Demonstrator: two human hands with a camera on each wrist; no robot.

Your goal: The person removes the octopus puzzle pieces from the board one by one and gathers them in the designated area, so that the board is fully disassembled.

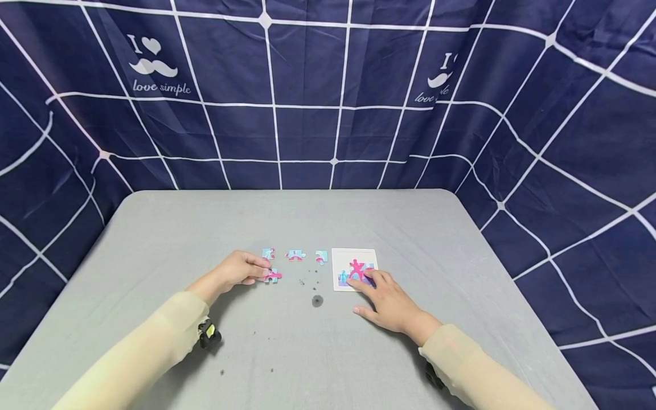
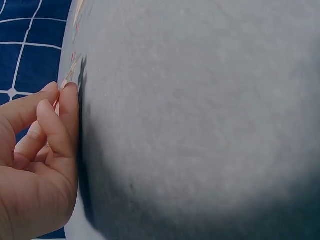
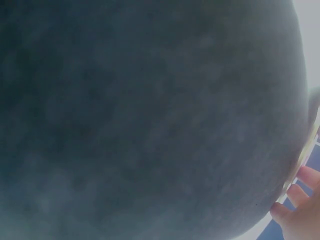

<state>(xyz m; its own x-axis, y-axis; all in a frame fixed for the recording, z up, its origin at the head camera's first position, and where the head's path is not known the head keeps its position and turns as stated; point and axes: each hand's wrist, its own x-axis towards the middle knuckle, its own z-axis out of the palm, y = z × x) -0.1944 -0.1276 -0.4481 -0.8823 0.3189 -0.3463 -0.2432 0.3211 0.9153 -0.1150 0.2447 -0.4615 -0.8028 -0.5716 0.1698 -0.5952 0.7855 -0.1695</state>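
My left hand [image 1: 240,269] pinches a pink and blue jigsaw piece [image 1: 273,276] between thumb and fingers. In the left wrist view the same jigsaw piece [image 2: 70,75] appears nearly edge-on at the fingertips, tilted against the tabletop. On the right, a white square puzzle tray [image 1: 340,253] holds a few joined pink, blue and purple pieces [image 1: 356,267] along its lower part. The fingertips of my right hand [image 1: 392,302] rest on those pieces, partly covering them, with the thumb lower down by the table. Only a few fingers of the right hand [image 3: 300,205] show in its wrist view.
Three loose jigsaw pieces lie in a row left of the tray: a left one [image 1: 268,254], a middle one [image 1: 295,255] and a right one [image 1: 321,257]. The grey cloth-covered table [image 1: 287,341] has dark spots. A navy gridded curtain [image 1: 307,131] surrounds its back and sides.
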